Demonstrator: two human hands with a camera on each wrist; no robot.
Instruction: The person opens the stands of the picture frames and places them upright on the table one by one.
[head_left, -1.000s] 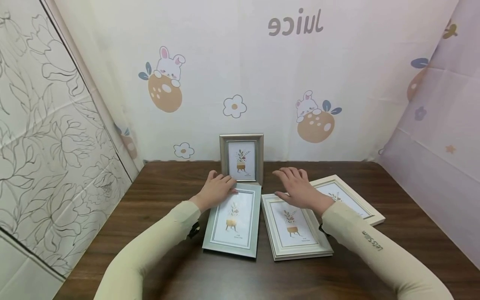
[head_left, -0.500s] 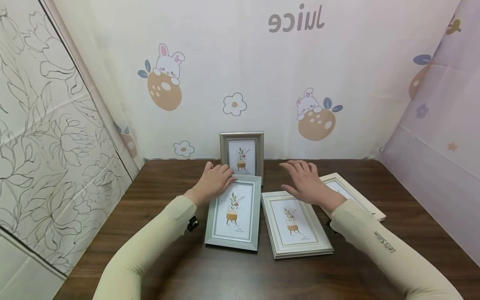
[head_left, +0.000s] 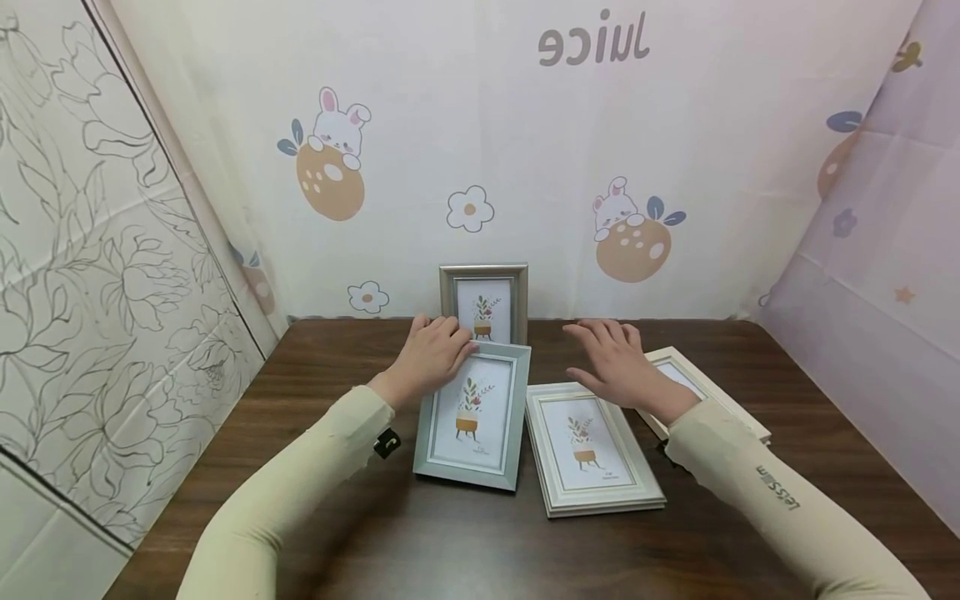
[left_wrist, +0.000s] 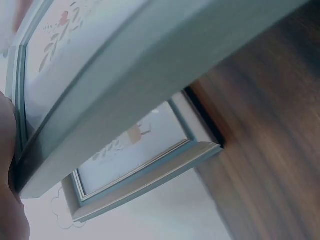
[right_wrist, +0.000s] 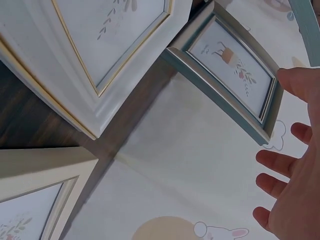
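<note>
My left hand (head_left: 431, 356) holds the pale green picture frame (head_left: 472, 421) at its top left corner. That frame leans back, its top lifted and its bottom edge low at the table. In the left wrist view its thick side edge (left_wrist: 120, 90) crosses close to the camera. Behind it stands a champagne-coloured picture frame (head_left: 483, 304), upright and partly hidden. My right hand (head_left: 621, 367) hovers with fingers spread above the far end of a white picture frame stack (head_left: 588, 450). In the right wrist view, nothing is between the fingers of that hand (right_wrist: 295, 185).
A cream picture frame (head_left: 722, 393) lies flat at the right, partly behind my right hand and forearm. The dark wooden table (head_left: 337, 533) ends at a printed curtain (head_left: 525, 150) at the back. A flower-patterned panel (head_left: 112, 250) borders the left side.
My left hand has raised the top of the green frame from a flatter lie, and its bottom edge has shifted away from me. My right hand has moved slightly right.
</note>
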